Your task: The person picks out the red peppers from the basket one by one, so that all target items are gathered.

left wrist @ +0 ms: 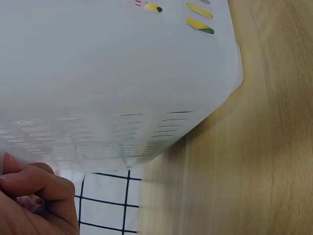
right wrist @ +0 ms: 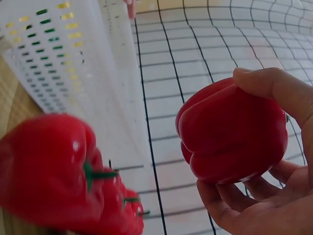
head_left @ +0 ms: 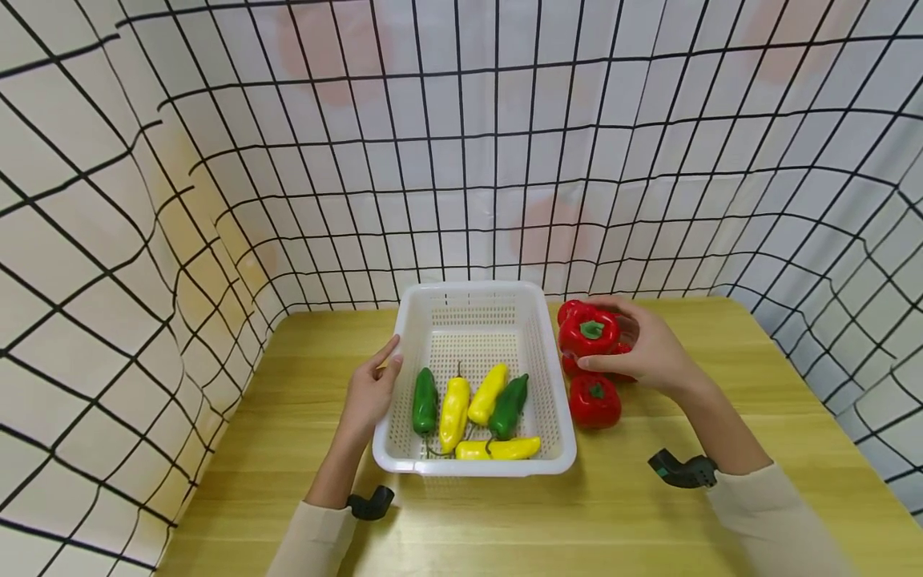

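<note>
A white plastic basket (head_left: 472, 294) with slotted walls stands on the wooden table. Inside its near half lie yellow peppers (head_left: 454, 413) and green peppers (head_left: 425, 402). My left hand (head_left: 371, 391) grips the basket's left side, its fingers bent against the wall in the left wrist view. To the right of the basket, my right hand (head_left: 652, 349) holds a red bell pepper (right wrist: 234, 132) between thumb and fingers, raised above the others. More red bell peppers (head_left: 594, 402) sit below it along the basket's right wall, stems showing in the right wrist view.
Bare wooden table (head_left: 303, 417) lies left of the basket, and more of it in front. Black wire grid panels (head_left: 461, 160) with a pale sheet behind them close off the back and both sides. Each wrist carries a small black mount (head_left: 681, 469).
</note>
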`<act>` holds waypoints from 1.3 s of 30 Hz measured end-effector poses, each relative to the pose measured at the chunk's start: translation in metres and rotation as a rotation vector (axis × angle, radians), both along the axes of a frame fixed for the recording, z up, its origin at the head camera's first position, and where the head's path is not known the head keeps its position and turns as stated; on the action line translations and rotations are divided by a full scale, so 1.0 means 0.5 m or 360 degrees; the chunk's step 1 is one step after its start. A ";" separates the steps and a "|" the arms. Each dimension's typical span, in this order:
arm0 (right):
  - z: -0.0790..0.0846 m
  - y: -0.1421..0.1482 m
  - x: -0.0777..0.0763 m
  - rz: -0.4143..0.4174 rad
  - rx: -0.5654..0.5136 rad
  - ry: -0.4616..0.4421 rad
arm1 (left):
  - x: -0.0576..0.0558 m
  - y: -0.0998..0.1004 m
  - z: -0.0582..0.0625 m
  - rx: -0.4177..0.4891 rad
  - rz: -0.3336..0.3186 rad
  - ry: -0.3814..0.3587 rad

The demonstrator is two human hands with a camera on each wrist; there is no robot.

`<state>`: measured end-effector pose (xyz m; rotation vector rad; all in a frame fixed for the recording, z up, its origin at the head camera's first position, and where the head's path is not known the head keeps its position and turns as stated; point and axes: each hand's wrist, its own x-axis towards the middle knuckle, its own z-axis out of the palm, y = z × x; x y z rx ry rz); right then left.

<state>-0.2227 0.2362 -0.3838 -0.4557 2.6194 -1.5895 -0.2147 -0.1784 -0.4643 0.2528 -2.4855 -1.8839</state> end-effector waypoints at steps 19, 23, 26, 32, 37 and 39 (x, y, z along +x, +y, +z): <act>-0.066 0.116 0.043 -0.0124 0.0116 0.0061 | 0.000 -0.003 -0.001 0.0038 -0.0006 0.0011; -0.090 0.138 0.054 -0.0129 0.0111 0.0072 | -0.002 -0.002 -0.003 0.0040 -0.0002 0.0022; -0.104 0.153 0.062 -0.0127 0.0103 0.0054 | -0.001 -0.002 -0.002 0.0040 -0.0003 0.0009; -0.138 0.173 0.073 -0.0138 0.0130 0.0018 | 0.000 -0.002 0.000 0.0043 -0.0023 -0.0005; -0.164 0.182 0.073 -0.0147 0.0149 -0.0013 | 0.001 -0.001 0.002 0.0049 -0.0026 -0.0014; -0.171 0.184 0.073 -0.0149 0.0170 -0.0042 | 0.001 0.000 0.002 0.0050 -0.0027 -0.0018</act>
